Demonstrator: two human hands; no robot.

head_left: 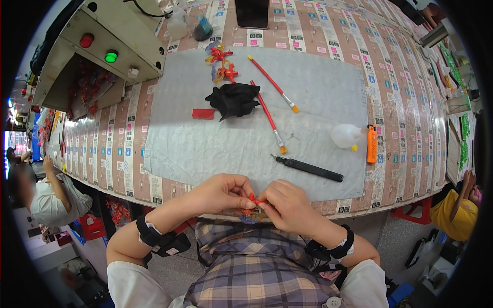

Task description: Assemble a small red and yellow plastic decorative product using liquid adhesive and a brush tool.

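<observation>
At the table's front edge my left hand [224, 194] pinches a small red plastic figure [254, 198] between thumb and fingers. From the other side my right hand [288, 205] grips the same figure, fingertips closed on it. A clear blue-and-yellow part [250, 218] shows just below the fingers; how it joins the figure is partly hidden. Ahead on the grey sheet [205, 154] lie two similar red figures, one [220, 53] behind the other [225, 72]. A black-handled knife [310, 168] lies closest to my right hand.
Two red brushes [272, 82] [267, 115], a black cloth [232, 100] and a red block [203, 113] lie mid-sheet. A white squeeze bottle [345, 135] and orange lighter [372, 143] sit right. A machine box [102, 41] stands back left, a phone [251, 13] far back. People sit at both sides.
</observation>
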